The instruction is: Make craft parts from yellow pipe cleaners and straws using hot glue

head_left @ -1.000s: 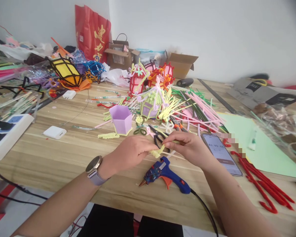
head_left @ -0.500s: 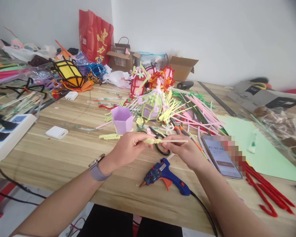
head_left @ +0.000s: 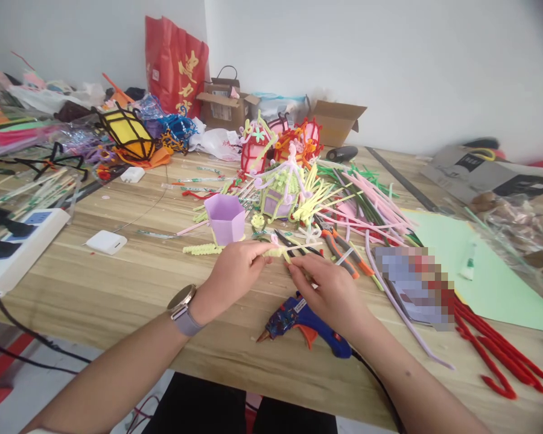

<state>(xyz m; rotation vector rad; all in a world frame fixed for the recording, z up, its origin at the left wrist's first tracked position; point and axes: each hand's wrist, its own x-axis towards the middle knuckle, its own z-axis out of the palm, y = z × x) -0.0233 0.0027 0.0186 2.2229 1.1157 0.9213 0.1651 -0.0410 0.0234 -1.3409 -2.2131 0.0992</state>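
Between my hands, above the wooden table, is a pale yellow pipe cleaner [head_left: 278,252], partly twisted, with a straight length sticking out to the right. My left hand [head_left: 236,271] pinches its twisted part from the left. The fingertips of my right hand [head_left: 328,286] are closed on a bent piece of it from the right. Beneath my right hand lies a blue glue gun [head_left: 283,318] with an orange trigger. A purple hexagonal cup [head_left: 226,220] stands just beyond my left hand. Orange-handled pliers [head_left: 344,250] and dark scissors lie past my right hand.
Pipe-cleaner lanterns [head_left: 280,196] and loose pink stems [head_left: 380,202] fill the middle back. To the right are a phone [head_left: 402,283], red stems [head_left: 493,343] and a green sheet [head_left: 452,253]. A white charger [head_left: 106,242] and power strip [head_left: 31,247] are at left.
My right hand has shifted its grip from the straight length to a bent piece, its back now turned up. The straight length now tilts upward, and the pliers show more.
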